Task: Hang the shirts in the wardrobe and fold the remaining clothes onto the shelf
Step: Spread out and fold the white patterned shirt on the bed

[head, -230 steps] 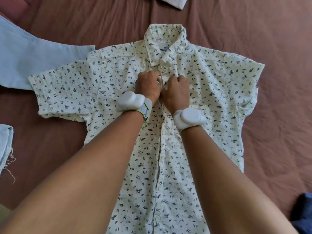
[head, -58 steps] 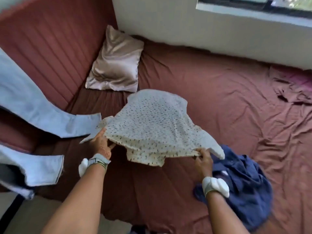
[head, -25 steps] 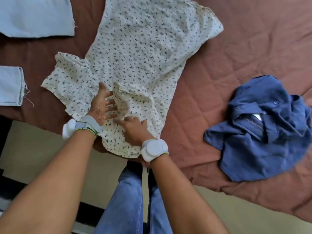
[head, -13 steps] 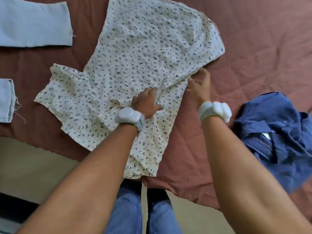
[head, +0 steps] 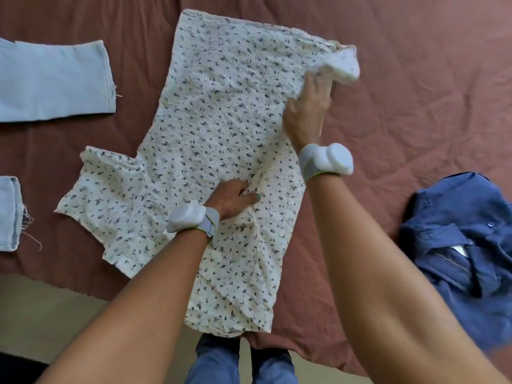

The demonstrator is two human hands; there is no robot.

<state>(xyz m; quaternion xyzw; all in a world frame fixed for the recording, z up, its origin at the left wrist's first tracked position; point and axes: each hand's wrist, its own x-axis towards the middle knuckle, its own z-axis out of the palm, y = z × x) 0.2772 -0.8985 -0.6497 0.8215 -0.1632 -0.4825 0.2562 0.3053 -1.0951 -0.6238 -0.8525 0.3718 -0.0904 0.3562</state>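
A white short-sleeved shirt with a small dark leaf print [head: 221, 112] lies back up on the brown bedsheet [head: 415, 79], its right side folded in along a lengthwise crease. My left hand [head: 235, 198] presses its fingertips on the shirt's middle, at the crease. My right hand [head: 307, 112] is at the far right edge of the shirt. It grips a bunched, blurred piece of the fabric [head: 340, 62] and lifts it off the bed. The left sleeve [head: 105, 195] lies spread out flat.
A crumpled dark blue shirt [head: 465, 245] lies at the right on the bed. Light blue jeans legs [head: 52, 81] reach in from the left. The bed's near edge runs along the bottom, with pale floor [head: 55, 314] and my legs in jeans [head: 221, 361] below it.
My right hand has slid further up the shirt's right edge and lifted the fabric there. My left hand stays pressed on the middle. The shirt's right side is now folded in.
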